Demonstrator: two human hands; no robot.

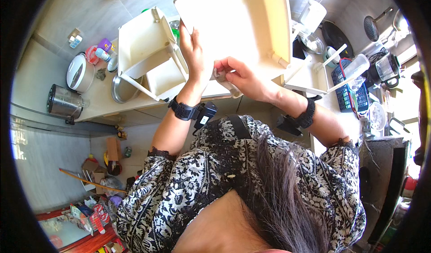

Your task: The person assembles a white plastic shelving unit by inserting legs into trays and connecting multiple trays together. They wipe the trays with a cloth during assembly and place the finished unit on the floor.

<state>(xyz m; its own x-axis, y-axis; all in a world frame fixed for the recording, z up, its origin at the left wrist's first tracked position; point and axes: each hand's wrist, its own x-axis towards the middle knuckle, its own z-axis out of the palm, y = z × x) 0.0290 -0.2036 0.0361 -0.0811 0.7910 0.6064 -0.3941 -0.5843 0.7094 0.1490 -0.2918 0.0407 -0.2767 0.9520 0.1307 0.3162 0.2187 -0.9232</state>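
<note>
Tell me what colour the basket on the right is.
The basket is dark blue; it shows best in the head view.

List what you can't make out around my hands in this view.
Head view:
- White bin: far end cut off by the top edge; inside washed out by glare.
- Left hand: some fingers hidden behind itself or the bin.
- Right hand: whatever its fingertips cover.
</note>
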